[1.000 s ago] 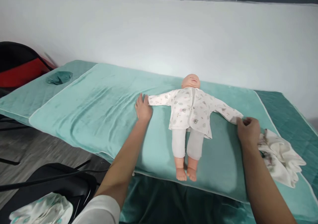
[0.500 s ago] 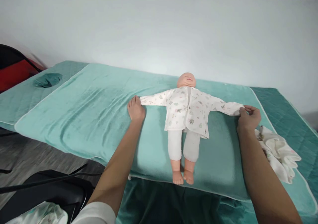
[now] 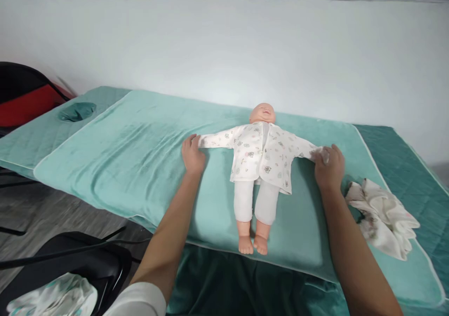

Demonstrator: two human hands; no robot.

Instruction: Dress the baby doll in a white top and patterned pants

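Long-sleeved white cloth jacket with small scattered prints (image 3: pixel 247 159): I see it on a bald, pink-skinned baby doll (image 3: pixel 264 113), which lies face up on the bed with its head toward the wall. Both sleeves stretch out sideways, and the front edges part a little at the neck and at the hem. Below the hem I see close-fitting white trousers (image 3: pixel 243 201) and two bare feet, side by side near the bed's front edge.

My right hand (image 3: pixel 329 166) is closed around the bunched end of the sleeve on the right of my view. My left hand (image 3: pixel 193 154) rests at the cuff of the other sleeve, fingers close together; from this camera I cannot tell whether they pinch the fabric.

Under the doll I have a pale green, velvety bed cover (image 3: pixel 133 161), creased to the left of the left hand. A crumpled white cloth with dark patches (image 3: pixel 387 222) lies on it to the right of my right forearm. At the bed's far left end I make out a round green-lined hole (image 3: pixel 77 111), with a red-and-black chair (image 3: pixel 30 105) beyond. Lower left, a black chair (image 3: pixel 84 255) carries a rumpled white-and-green cloth (image 3: pixel 56 297). A plain white wall (image 3: pixel 210 49) runs behind everything.
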